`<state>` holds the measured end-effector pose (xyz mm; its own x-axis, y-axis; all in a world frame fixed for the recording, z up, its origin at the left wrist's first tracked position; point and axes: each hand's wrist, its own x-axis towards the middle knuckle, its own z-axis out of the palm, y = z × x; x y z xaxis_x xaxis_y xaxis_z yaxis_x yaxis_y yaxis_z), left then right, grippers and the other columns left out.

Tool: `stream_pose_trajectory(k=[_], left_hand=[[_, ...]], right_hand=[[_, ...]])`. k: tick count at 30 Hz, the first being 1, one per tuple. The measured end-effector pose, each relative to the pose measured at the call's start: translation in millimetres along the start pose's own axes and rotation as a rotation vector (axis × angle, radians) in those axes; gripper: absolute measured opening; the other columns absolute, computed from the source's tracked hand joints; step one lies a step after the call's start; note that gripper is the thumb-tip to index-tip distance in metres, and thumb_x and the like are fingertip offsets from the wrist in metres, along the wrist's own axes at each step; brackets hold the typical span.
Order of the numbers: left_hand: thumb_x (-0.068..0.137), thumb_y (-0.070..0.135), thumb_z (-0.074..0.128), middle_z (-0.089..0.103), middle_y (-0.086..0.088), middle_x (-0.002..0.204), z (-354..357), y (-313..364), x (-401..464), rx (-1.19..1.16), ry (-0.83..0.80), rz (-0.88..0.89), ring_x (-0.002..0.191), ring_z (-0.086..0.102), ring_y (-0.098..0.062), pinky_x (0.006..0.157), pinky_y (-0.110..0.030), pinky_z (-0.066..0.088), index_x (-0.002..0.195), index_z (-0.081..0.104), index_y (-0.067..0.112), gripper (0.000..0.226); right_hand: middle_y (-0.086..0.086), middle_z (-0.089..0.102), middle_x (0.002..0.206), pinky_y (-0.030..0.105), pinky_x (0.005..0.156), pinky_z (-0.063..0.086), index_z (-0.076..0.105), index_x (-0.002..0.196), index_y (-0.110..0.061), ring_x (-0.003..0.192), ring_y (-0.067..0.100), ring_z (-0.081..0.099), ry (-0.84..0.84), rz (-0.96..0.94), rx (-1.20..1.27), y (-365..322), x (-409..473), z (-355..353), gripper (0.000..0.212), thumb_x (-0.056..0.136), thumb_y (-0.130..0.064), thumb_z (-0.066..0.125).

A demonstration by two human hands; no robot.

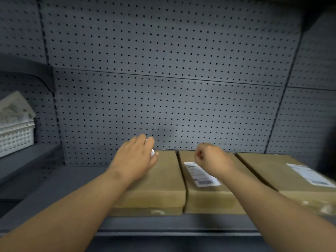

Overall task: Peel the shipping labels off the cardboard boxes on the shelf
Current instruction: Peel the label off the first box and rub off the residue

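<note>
Nearest, grey shelf (54, 193) edge, then three cardboard boxes side by side. Left box (163, 180) bare on top; middle box (205, 197) with a white label (201, 174); right box (283, 171) with another label (307, 174). Above them, left hand (135, 160) curled around a crumpled white scrap (152, 152); right hand (211, 159) fisted, contents hidden, over the middle label's far end. Beyond, pegboard (163, 79); far left, white basket (16, 135).

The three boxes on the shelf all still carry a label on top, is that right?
Not all: the head view shows the left box bare on top. Only the middle box and right box carry a label.
</note>
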<state>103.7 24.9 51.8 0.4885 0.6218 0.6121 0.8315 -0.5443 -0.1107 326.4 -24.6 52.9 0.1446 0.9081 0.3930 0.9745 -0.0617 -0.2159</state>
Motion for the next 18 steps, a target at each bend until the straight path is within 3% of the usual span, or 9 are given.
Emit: stream_pose_trajectory(k=[4,9,18], left_hand=[[0.096,0.041,0.034,0.046,0.0,0.1,-1,74,17,-0.027,-0.015,-0.016,0.086,0.044,-0.018,0.072,-0.028,0.034,0.102,0.041,0.016,0.026],[0.095,0.042,0.035,0.05,0.0,0.102,3,150,29,-0.054,0.012,-0.034,0.086,0.046,-0.018,0.071,-0.027,0.037,0.105,0.043,0.016,0.028],[0.095,0.04,0.036,0.054,0.001,0.114,8,216,46,-0.137,-0.011,0.0,0.099,0.052,-0.018,0.08,-0.028,0.041,0.12,0.039,0.015,0.036]], right_hand=[[-0.001,0.06,0.088,0.032,0.067,0.051,0.052,0.076,-0.021,0.079,0.019,0.058,0.002,-0.03,0.025,53,-19,-27,0.012,0.085,-0.015,0.048],[0.0,0.061,0.091,0.036,0.075,0.056,0.06,0.084,-0.016,0.08,0.015,0.059,-0.008,-0.052,0.06,113,-36,-47,0.011,0.087,-0.015,0.05],[-0.004,0.054,0.088,0.025,0.069,0.042,0.06,0.086,-0.016,0.08,0.014,0.053,0.006,-0.07,0.066,165,-44,-58,0.01,0.086,-0.016,0.051]])
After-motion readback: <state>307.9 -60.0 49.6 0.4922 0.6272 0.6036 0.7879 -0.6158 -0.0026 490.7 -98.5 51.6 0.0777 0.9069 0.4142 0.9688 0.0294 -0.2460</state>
